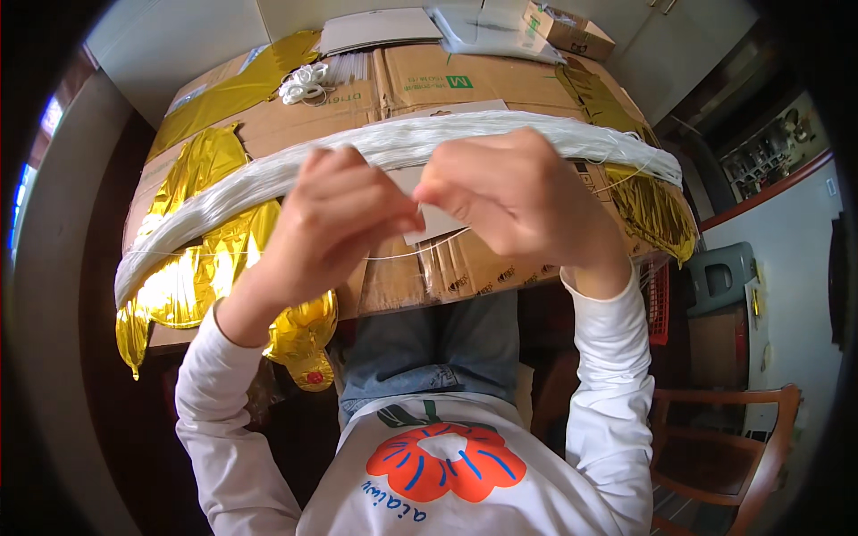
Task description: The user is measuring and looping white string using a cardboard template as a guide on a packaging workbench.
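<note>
My left hand (338, 210) and my right hand (514, 196) are raised over the near part of the table, fingertips almost meeting. Both are closed in a pinch on a thin white string (416, 255), part of which sags in a curve below them. The exact spot where the fingers grip it is hidden. Behind the hands, a long thick bundle of white strings (402, 140) stretches across the table in an arch. Its left end lies over shiny gold foil balloons (201, 174), and its right end over another crumpled gold foil piece (645, 210).
Brown cardboard (500, 76) covers the table. A small coil of white cord (305, 84) lies at the far left. Along the back are grey-white boards (380, 29), clear plastic sheets (492, 34) and a cardboard box (569, 31). A wooden chair (728, 447) stands at the lower right.
</note>
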A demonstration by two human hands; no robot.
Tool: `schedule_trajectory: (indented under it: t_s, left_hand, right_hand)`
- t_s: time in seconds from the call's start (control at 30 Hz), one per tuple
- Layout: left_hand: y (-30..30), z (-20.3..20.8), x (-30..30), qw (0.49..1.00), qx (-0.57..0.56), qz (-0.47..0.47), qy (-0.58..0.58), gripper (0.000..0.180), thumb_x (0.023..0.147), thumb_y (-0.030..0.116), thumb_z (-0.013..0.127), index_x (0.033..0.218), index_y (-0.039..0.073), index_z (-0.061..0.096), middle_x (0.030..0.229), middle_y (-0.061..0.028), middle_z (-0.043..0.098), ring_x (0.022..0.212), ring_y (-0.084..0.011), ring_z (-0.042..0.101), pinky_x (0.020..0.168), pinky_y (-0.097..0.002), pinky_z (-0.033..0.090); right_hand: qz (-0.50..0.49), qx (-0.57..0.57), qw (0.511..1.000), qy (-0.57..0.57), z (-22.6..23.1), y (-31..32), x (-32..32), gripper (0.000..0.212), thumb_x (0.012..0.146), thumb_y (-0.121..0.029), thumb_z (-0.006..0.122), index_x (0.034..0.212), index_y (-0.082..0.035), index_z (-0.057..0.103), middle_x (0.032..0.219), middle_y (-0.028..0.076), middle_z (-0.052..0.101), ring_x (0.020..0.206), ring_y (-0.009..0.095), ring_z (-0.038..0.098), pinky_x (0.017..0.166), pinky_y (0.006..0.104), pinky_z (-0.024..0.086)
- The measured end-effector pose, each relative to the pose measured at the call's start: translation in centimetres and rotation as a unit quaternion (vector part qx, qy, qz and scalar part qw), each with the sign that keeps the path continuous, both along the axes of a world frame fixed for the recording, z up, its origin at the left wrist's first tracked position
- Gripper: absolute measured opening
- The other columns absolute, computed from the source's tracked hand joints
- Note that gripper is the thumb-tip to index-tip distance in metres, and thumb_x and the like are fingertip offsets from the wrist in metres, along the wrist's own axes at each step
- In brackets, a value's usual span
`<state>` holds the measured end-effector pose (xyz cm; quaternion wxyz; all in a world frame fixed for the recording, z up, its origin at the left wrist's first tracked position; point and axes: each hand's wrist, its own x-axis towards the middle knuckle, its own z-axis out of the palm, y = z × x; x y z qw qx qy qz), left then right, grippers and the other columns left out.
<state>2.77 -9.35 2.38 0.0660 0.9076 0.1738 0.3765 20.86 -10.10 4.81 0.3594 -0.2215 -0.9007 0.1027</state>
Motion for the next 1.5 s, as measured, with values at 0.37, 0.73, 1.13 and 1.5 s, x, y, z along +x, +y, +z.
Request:
schedule_trajectory:
  t_s: [0.37, 0.73, 1.13, 1.5]
  left_hand:
    - [-4.6, -4.7, 1.2, 0.636, -0.585, -0.186, -0.467, 0.019, 0.08, 0.014, 0.044, 0.086, -0.002, 0.052, 0.075, -0.0077, 0.055, 0.072, -0.0137, 0.05, 0.071, -0.0231, 0.038]
    - [-3.9, -5.9, 2.6, 0.843, -0.455, 0.077, -0.275, 0.019, 0.08, 0.012, 0.045, 0.089, -0.002, 0.054, 0.072, -0.0059, 0.058, 0.05, -0.0052, 0.043, 0.046, -0.016, 0.036]
    - [-4.8, -4.4, -0.3, 0.892, -0.42, -0.139, -0.09, 0.038, 0.082, 0.031, 0.035, 0.083, -0.003, 0.05, 0.07, -0.0097, 0.053, 0.055, -0.0196, 0.05, 0.053, -0.0267, 0.038]
    - [-5.1, -4.7, -0.1, 0.742, -0.637, -0.026, -0.207, 0.029, 0.079, 0.01, 0.041, 0.107, 0.0, 0.043, 0.09, -0.0063, 0.054, 0.048, -0.0064, 0.042, 0.053, -0.0186, 0.039]
  right_hand:
    - [-0.102, 0.036, 0.993, 0.039, -6.7, -2.6, -2.5, 0.008, 0.066, -0.008, 0.05, 0.064, -0.004, 0.044, 0.05, 0.007, 0.045, 0.043, 0.021, 0.049, 0.039, 0.028, 0.039]
    - [-0.208, 0.185, 0.921, -0.271, -4.5, -4.8, -2.0, 0.016, 0.069, -0.012, 0.052, 0.059, -0.005, 0.041, 0.049, 0.002, 0.037, 0.039, 0.012, 0.044, 0.034, 0.0232, 0.035]
    - [0.095, -0.157, 0.983, 0.007, -5.4, -1.3, 0.9, 0.018, 0.067, -0.014, 0.057, 0.058, -0.004, 0.046, 0.052, 0.006, 0.043, 0.046, 0.021, 0.046, 0.039, 0.0286, 0.035]
    - [-0.121, 0.014, 0.988, -0.092, -6.1, -5.6, -1.4, 0.02, 0.064, -0.011, 0.059, 0.057, -0.006, 0.041, 0.051, 0.005, 0.04, 0.038, 0.019, 0.043, 0.035, 0.0274, 0.035]
